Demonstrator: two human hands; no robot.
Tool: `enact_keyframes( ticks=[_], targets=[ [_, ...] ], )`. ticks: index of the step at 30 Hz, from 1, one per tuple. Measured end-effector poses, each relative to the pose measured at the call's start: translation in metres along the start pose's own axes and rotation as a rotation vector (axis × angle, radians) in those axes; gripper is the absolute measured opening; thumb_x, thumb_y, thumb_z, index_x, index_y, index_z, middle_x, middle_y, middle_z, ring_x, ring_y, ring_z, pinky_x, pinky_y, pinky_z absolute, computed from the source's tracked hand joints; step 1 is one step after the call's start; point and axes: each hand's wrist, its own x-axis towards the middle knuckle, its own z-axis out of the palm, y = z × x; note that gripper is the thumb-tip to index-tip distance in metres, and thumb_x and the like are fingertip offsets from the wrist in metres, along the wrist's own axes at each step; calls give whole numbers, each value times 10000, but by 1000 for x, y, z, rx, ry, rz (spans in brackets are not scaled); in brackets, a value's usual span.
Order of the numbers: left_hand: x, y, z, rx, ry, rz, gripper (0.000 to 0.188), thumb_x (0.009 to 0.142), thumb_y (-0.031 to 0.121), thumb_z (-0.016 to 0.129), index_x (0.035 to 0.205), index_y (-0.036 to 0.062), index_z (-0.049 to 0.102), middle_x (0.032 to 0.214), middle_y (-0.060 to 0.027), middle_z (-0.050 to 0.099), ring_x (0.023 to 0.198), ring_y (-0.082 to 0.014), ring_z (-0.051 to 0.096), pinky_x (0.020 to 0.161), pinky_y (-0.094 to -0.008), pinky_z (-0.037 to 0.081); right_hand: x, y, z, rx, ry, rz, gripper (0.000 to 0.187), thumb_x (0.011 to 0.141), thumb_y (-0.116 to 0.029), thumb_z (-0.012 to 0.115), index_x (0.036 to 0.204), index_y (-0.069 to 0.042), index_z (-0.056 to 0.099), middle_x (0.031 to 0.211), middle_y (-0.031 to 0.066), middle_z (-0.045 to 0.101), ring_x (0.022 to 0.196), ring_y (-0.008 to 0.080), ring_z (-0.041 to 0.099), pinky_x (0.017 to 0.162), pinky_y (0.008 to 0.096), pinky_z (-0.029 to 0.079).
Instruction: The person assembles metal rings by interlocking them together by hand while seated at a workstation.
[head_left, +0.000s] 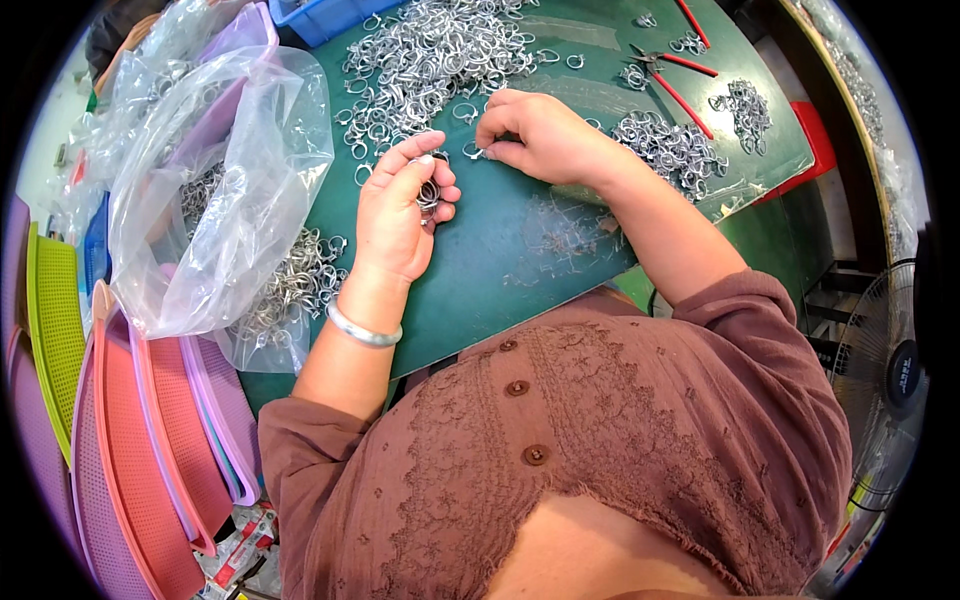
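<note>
My left hand (400, 215), with a pale bangle (364, 327) on its wrist, is closed round a small stack of metal rings (429, 200). Thumb and forefinger of my right hand (545, 137) pinch a single silver ring (474, 152) just above the green tabletop (500, 250). Both hands are close together, the right a little farther away. Beyond them spreads a large heap of loose silver rings (430, 65), some with a small raised head. To the right of my right wrist lies another pile of rings (668, 150).
Red-handled pliers (683, 63) lie at the far right near a small ring pile (745, 112). A clear plastic bag (270, 140) and more rings (295, 275) are at left. A blue bin (335, 18) stands at the back, coloured baskets (140, 450) lower left, a fan (890, 350) at right.
</note>
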Motion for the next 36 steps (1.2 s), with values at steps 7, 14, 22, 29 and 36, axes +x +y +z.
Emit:
enact_keyframes(
  ticks=[7, 14, 22, 29, 36],
  targets=[
    [-5, -2, 16, 435, 66, 0, 106, 811, 151, 576, 862, 57, 584, 672, 25, 515, 543, -51, 465, 434, -162, 337, 3, -4, 1, 340, -5, 113, 70, 760, -36, 558, 826, -15, 548, 789, 27, 527, 714, 97, 493, 622, 242, 410],
    [-3, -1, 10, 353, 148, 24, 112, 820, 153, 559, 827, 43, 580, 675, -2, 525, 530, -67, 464, 426, -165, 334, 2, 7, 0, 93, 80, 51, 138, 735, -2, 542, 871, -21, 561, 838, 64, 549, 774, 179, 536, 685, 287, 436],
    [1, 2, 1, 89, 189, 51, 150, 847, 165, 513, 817, 30, 573, 663, -14, 514, 518, -87, 468, 422, -183, 345, 6, -2, 12, -113, 10, -35, 251, 707, -76, 604, 958, -65, 601, 808, 91, 516, 804, 257, 519, 698, 340, 429],
    [2, 2, 0, 86, 185, 53, 148, 849, 165, 516, 833, 28, 569, 648, -9, 512, 519, -94, 471, 414, -180, 347, 12, -3, 18, -95, 5, -16, 140, 695, -83, 612, 831, -50, 624, 756, 77, 521, 765, 240, 525, 653, 330, 428],
    [-1, 2, 2, 137, 164, 52, 132, 839, 158, 528, 827, 34, 570, 646, -5, 515, 514, -86, 465, 414, -173, 332, 11, -3, 14, 150, 148, -76, 84, 689, -40, 615, 757, -25, 568, 757, 61, 538, 724, 203, 531, 648, 296, 428]
  ],
)
